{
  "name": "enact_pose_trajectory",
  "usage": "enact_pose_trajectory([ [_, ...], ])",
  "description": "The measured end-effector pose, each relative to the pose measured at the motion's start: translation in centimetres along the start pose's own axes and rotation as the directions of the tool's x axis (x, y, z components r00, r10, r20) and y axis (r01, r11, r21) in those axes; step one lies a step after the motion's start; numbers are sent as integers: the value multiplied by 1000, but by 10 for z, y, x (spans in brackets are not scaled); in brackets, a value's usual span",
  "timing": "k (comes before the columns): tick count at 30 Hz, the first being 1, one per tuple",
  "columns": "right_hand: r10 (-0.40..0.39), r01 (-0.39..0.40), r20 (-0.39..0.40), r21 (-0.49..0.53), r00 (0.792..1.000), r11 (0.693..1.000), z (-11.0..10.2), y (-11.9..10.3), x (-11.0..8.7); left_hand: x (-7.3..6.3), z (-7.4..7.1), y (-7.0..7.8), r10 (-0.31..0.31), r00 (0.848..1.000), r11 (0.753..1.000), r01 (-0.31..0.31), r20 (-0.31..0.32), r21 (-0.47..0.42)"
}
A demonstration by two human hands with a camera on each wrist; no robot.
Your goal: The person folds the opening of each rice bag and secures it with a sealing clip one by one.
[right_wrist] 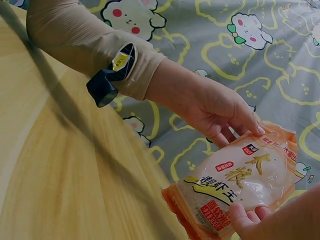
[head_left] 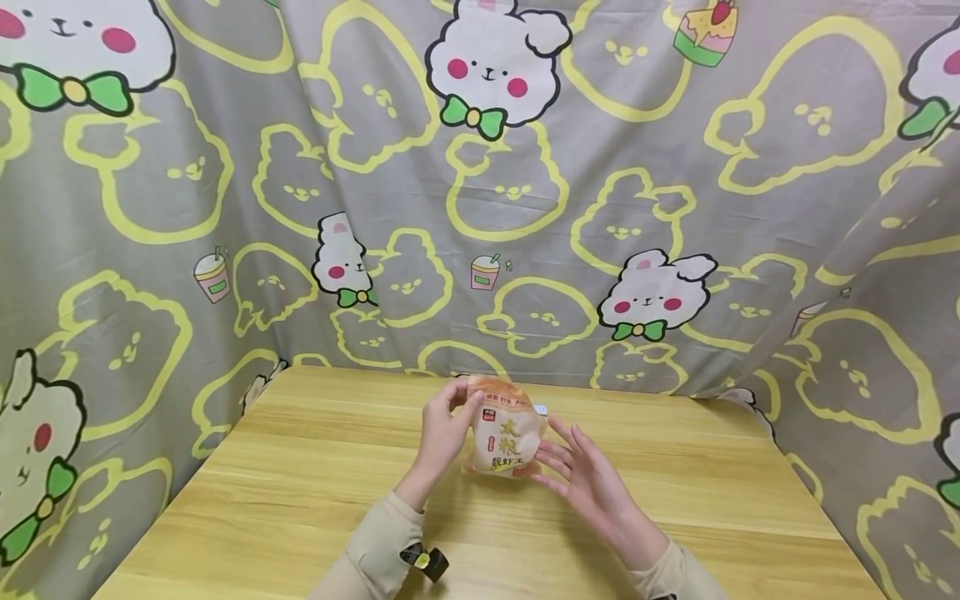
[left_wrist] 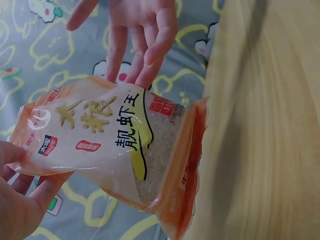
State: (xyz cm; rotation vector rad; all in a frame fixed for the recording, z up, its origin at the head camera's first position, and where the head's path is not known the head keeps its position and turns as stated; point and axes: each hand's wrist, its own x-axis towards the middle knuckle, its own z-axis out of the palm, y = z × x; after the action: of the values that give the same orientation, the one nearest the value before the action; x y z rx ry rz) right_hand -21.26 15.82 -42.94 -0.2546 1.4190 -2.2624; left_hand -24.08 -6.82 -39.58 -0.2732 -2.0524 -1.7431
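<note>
A clear and orange plastic bag of rice (head_left: pixel 506 437) with gold and black printing is held up over the table, its front turned toward me. In the left wrist view, pale grains show through the window of the rice bag (left_wrist: pixel 155 145). My left hand (head_left: pixel 447 425) pinches the bag's upper left edge between thumb and fingers. At the bag's right side is my right hand (head_left: pixel 588 479), palm turned inward and fingers extended. Its fingertips (left_wrist: pixel 146 75) lie at the bag's edge; whether they press on it I cannot tell.
The wooden table (head_left: pixel 315 467) extends beneath both arms. Patterned grey cloth (head_left: pixel 525 200) hangs behind it and along both sides. A small white object (head_left: pixel 541 409) peeks out behind the bag. A dark wrist camera (head_left: pixel 425 562) is strapped to the left sleeve.
</note>
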Motion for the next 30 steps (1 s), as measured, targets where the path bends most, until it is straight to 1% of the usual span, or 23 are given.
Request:
enact_pose_trajectory([
  [5,5,-4,6,-24,1000,1000,-1,2,-3,-2,-1,-3,-16,1000,1000,16,11,-9],
  [11,29,-29,-6,-36,1000,999,-3,5,-6,-6,-3,-4,-48,998,999,49,48,-21],
  [14,35,-35,-6,-33,999,999,-4,6,-6,-7,-4,-6,-53,997,998,54,58,-18],
  [20,19,-19,22,-36,1000,999,-6,10,-7,-8,-3,-9,-55,996,998,57,69,-33],
  [25,16,-15,14,-36,1000,999,-9,13,-6,-9,-2,-8,-86,992,995,90,94,-42],
  [30,18,-18,12,-33,1000,999,-11,15,-5,-10,-2,-10,-97,990,994,101,104,-34],
])
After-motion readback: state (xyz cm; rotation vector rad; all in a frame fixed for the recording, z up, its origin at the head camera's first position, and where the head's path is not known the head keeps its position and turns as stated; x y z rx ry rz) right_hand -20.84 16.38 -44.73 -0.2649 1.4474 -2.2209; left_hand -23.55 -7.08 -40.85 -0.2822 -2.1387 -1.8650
